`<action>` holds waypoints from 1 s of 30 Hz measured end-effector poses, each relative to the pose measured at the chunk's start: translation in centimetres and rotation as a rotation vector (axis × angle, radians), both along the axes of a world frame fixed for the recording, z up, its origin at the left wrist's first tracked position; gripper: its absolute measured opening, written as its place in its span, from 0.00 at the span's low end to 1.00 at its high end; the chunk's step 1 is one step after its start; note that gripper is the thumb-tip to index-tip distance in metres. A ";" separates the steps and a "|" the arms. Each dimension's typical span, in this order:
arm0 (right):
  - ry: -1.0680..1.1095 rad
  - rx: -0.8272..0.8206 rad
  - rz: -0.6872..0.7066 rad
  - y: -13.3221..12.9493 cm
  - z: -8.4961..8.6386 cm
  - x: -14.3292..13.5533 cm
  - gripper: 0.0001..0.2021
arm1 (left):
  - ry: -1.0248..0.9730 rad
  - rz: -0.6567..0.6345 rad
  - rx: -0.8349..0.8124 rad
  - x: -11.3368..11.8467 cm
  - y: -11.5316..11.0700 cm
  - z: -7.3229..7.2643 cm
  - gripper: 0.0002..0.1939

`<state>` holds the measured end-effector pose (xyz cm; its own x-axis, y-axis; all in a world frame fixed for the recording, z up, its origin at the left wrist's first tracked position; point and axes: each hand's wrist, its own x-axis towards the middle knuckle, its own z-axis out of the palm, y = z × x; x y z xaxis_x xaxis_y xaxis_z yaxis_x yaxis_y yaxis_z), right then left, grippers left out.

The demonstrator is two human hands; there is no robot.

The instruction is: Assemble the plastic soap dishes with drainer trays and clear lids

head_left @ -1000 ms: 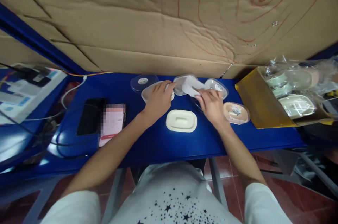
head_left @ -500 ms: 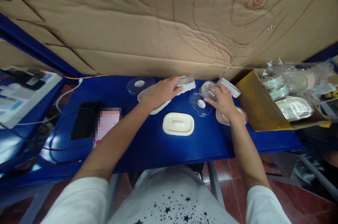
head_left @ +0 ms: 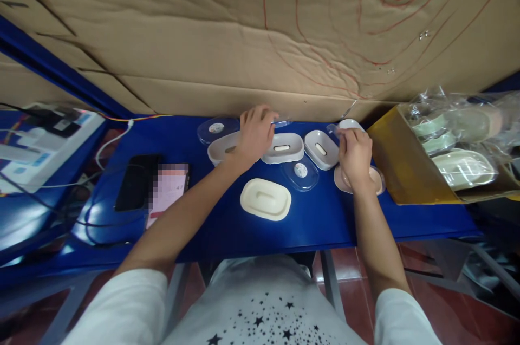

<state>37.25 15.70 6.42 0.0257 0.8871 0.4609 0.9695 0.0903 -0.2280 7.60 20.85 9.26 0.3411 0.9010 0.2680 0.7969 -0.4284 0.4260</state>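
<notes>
**Two white dishes now sit side by side at the back of the table**

Half a second ago both hands were holding white dishes up near the cardboard. Now the two dishes lie flat on the blue table point(head_left: 227, 226), and the hands have moved up behind them.

The left hand point(head_left: 255, 131) is curled around a clear lid point(head_left: 281, 122) at the back edge, just behind the left white dish point(head_left: 283, 148). The right hand point(head_left: 355, 151) pinches another clear lid point(head_left: 343, 126) with its fingers bent, just right of the right white dish point(head_left: 320, 149).

To do this well, each lid should be held by its rim, kept level, and lined up over a dish before it goes down. The lids are thin and see-through, so a soft, steady hold looks best.

More things crowd the spot. A cream dish point(head_left: 265, 199) lies nearer the person. A clear lid with a sticker point(head_left: 300, 171) lies between it and the white dishes. A tan dish point(head_left: 376, 180) hides partly under the right wrist, so the arm could bump it. Another white dish point(head_left: 221, 147) sits under the left wrist, and one more lid point(head_left: 217, 128) lies behind it. A yellow box point(head_left: 400, 163) of bagged dishes stands to the right. A phone point(head_left: 134, 181) lies well apart on the left.
</notes>
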 end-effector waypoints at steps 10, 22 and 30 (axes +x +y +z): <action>-0.263 -0.256 0.168 -2.0 -1.2 -4.5 0.19 | 0.280 -0.225 0.006 0.7 -3.0 -2.0 0.14; -0.006 -0.058 -0.018 1.6 -0.5 -2.0 0.24 | 0.268 -0.128 0.266 2.1 -2.9 -2.2 0.23; 0.136 -0.075 0.181 -2.5 2.4 4.3 0.19 | 0.347 -0.555 0.318 4.7 -6.7 -2.2 0.13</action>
<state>41.60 13.17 8.81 -0.0796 0.9144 0.3969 0.8990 0.2379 -0.3678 12.28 14.19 7.11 0.8385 0.4669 0.2809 0.4926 -0.8699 -0.0241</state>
